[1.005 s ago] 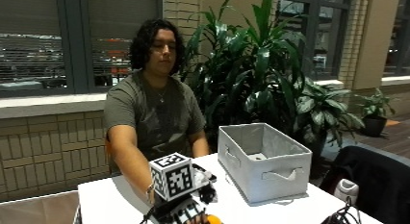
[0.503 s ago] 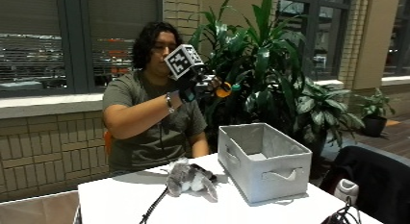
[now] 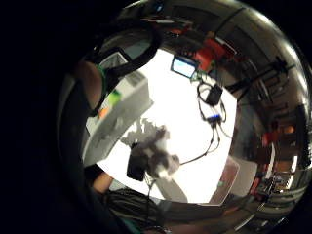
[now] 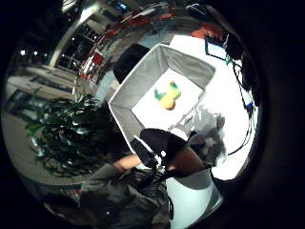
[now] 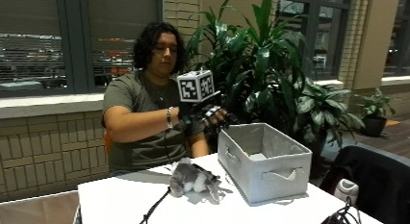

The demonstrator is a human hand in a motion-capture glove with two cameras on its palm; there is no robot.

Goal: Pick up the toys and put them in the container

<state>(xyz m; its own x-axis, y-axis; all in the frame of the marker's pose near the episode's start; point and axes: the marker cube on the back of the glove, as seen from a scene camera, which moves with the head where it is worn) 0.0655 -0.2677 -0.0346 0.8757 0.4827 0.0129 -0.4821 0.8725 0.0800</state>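
My gloved right hand (image 5: 208, 117) hovers above the back left corner of the grey fabric container (image 5: 269, 173), fingers relaxed with nothing in them. An orange and green toy (image 4: 167, 98) lies on the container's white floor (image 4: 152, 112); it also shows inside the container (image 3: 122, 117) as the toy's green and orange patches (image 3: 109, 102). A grey and white plush toy (image 5: 192, 180) lies on the white table (image 5: 121, 205) just left of the container, and the plush (image 3: 157, 157) is below the palm.
Tall leafy plants (image 5: 269, 75) stand behind the container. A black chair with a jacket (image 5: 371, 180) is at the right. Black cables (image 3: 212, 114) and a small screen (image 3: 184, 66) lie at the table's far side. A white bottle (image 5: 346, 190) stands at the front right.
The hand went from the table up to head height holding the orange toy, then came down over the container. The toy has left the hand and lies inside the container.
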